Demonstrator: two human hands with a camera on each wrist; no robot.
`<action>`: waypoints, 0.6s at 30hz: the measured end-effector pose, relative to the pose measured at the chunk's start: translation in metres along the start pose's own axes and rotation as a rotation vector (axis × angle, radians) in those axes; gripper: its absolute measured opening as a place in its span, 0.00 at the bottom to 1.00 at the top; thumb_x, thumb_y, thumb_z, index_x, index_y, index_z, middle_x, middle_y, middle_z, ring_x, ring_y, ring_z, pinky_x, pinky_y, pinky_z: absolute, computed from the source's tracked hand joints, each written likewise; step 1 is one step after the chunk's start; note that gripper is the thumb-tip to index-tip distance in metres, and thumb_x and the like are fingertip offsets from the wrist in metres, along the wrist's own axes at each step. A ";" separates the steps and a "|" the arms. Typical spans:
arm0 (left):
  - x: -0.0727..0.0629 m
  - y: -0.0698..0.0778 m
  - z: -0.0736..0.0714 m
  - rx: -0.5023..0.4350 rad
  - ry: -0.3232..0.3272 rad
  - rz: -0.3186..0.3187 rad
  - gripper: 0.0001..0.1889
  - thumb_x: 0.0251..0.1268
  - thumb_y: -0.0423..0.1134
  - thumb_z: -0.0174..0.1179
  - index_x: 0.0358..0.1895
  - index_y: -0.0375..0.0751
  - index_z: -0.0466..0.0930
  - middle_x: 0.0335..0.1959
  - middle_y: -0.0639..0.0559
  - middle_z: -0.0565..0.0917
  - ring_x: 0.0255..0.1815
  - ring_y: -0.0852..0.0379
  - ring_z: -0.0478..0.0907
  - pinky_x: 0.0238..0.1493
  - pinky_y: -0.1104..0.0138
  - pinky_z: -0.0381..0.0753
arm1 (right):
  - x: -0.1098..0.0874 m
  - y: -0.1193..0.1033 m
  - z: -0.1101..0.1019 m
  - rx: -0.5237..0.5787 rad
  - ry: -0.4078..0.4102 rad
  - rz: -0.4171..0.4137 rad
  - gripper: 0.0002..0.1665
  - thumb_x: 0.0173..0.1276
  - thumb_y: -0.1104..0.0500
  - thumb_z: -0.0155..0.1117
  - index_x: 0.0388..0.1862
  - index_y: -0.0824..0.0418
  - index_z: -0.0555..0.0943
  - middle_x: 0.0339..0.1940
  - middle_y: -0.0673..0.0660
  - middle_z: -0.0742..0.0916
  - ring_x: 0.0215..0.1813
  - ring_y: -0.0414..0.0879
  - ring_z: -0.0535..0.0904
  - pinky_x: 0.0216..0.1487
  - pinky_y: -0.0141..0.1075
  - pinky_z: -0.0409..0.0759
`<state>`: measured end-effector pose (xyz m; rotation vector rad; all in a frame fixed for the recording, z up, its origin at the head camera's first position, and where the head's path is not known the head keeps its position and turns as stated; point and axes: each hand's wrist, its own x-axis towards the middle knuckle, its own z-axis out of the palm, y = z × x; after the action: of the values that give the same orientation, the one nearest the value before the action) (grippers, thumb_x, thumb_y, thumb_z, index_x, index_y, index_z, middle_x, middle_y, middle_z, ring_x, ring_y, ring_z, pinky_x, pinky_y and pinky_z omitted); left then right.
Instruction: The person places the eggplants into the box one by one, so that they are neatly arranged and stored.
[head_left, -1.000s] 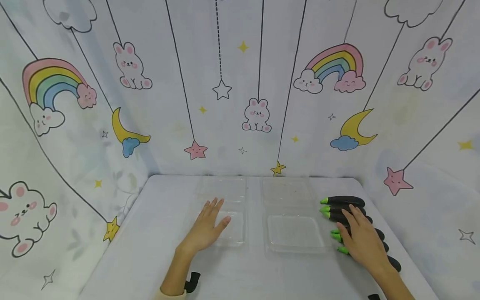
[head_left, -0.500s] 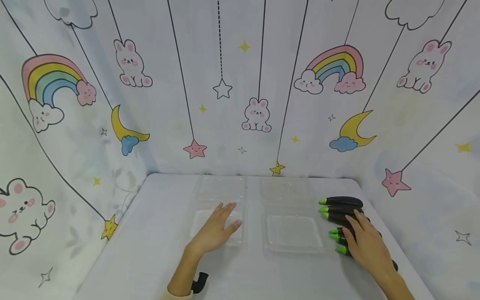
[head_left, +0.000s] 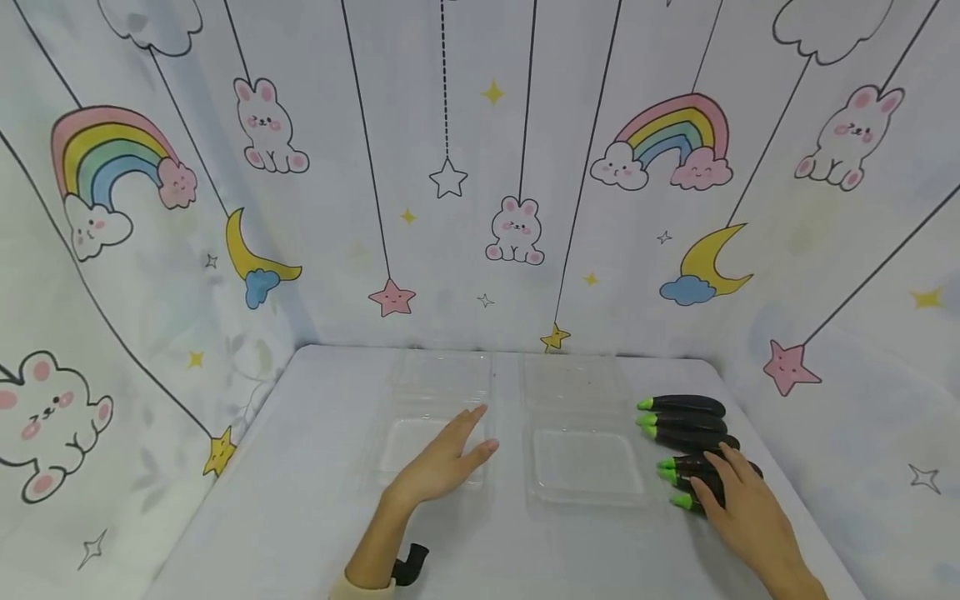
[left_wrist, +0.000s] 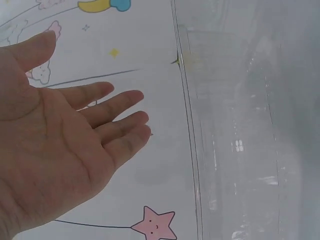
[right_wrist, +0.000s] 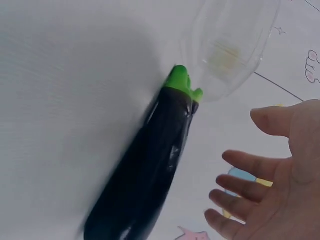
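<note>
The left hand (head_left: 442, 462) is held over the near left clear plastic tray (head_left: 408, 442), its fingers extended, thumb apart, palm bare. The right hand (head_left: 750, 508) hovers by the nearest of the black eggplants (head_left: 693, 438), fingers loosely spread, curled round nothing; its wrist view shows one eggplant lying apart from the fingertips.

The eggplants lie in a row near the right edge of the white tabletop (head_left: 300, 467), green caps pointing left. A narrow gap separates those caps from the near right tray (head_left: 590, 502). Behind are a far left tray (head_left: 442, 375) and a far right tray (head_left: 573, 379); I can't tell whether they join the near ones. A strip of tabletop runs between left and right trays, and broader room spreads toward the left edge. The far edge meets a backdrop (head_left: 450, 250) printed with rabbits, rainbows, moons and stars.
</note>
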<state>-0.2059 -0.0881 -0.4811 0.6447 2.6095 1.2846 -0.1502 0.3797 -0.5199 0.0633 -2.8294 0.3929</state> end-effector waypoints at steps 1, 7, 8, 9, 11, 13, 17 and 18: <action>0.001 0.002 0.001 -0.019 -0.010 0.005 0.40 0.80 0.64 0.48 0.84 0.44 0.54 0.84 0.43 0.56 0.85 0.40 0.48 0.82 0.40 0.51 | -0.002 0.000 0.000 0.003 -0.007 0.009 0.37 0.81 0.44 0.59 0.69 0.75 0.73 0.73 0.79 0.69 0.68 0.81 0.65 0.62 0.77 0.65; 0.003 0.007 0.009 -0.103 -0.037 0.013 0.39 0.81 0.64 0.47 0.84 0.46 0.54 0.83 0.47 0.60 0.84 0.44 0.53 0.81 0.43 0.56 | -0.009 0.004 0.001 0.024 -0.028 0.039 0.39 0.82 0.40 0.53 0.72 0.73 0.70 0.75 0.77 0.68 0.67 0.81 0.66 0.59 0.77 0.66; 0.003 0.008 0.011 -0.117 -0.034 0.015 0.39 0.82 0.63 0.46 0.84 0.45 0.54 0.83 0.45 0.61 0.84 0.43 0.53 0.81 0.42 0.57 | -0.010 0.005 0.001 0.025 -0.026 0.039 0.39 0.83 0.40 0.52 0.72 0.73 0.70 0.75 0.76 0.68 0.67 0.81 0.66 0.58 0.76 0.67; 0.004 0.008 0.012 -0.131 -0.031 0.018 0.39 0.82 0.63 0.45 0.84 0.44 0.54 0.82 0.44 0.61 0.83 0.42 0.54 0.80 0.41 0.58 | -0.011 0.006 0.001 0.023 -0.023 0.038 0.39 0.83 0.40 0.52 0.72 0.73 0.71 0.75 0.76 0.68 0.67 0.80 0.67 0.58 0.76 0.68; 0.006 0.009 0.015 -0.173 -0.022 0.020 0.38 0.83 0.61 0.45 0.84 0.41 0.54 0.81 0.41 0.63 0.82 0.40 0.57 0.78 0.40 0.62 | -0.012 0.008 0.000 0.017 -0.013 0.038 0.39 0.83 0.39 0.52 0.71 0.73 0.71 0.74 0.77 0.69 0.67 0.80 0.67 0.57 0.75 0.68; 0.008 0.010 0.018 -0.220 -0.013 0.013 0.38 0.84 0.61 0.44 0.84 0.41 0.53 0.80 0.40 0.65 0.80 0.38 0.61 0.76 0.40 0.65 | -0.013 0.009 0.000 0.011 -0.001 0.039 0.39 0.82 0.39 0.53 0.70 0.73 0.72 0.73 0.77 0.70 0.66 0.79 0.68 0.57 0.75 0.69; 0.011 0.012 0.023 -0.339 -0.010 -0.014 0.38 0.84 0.60 0.44 0.84 0.40 0.53 0.79 0.39 0.67 0.77 0.38 0.66 0.76 0.40 0.66 | -0.016 0.011 -0.002 -0.003 0.005 0.056 0.39 0.82 0.39 0.54 0.69 0.74 0.72 0.71 0.78 0.70 0.65 0.79 0.68 0.57 0.76 0.69; 0.012 0.012 0.023 -0.383 -0.020 -0.022 0.37 0.84 0.60 0.43 0.84 0.40 0.53 0.79 0.39 0.67 0.77 0.38 0.67 0.76 0.41 0.66 | -0.017 0.012 -0.002 -0.005 0.006 0.062 0.39 0.82 0.40 0.54 0.68 0.74 0.72 0.70 0.78 0.71 0.65 0.79 0.69 0.57 0.75 0.69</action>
<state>-0.2050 -0.0594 -0.4852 0.5540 2.2521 1.6959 -0.1340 0.3920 -0.5257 -0.0269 -2.8318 0.3993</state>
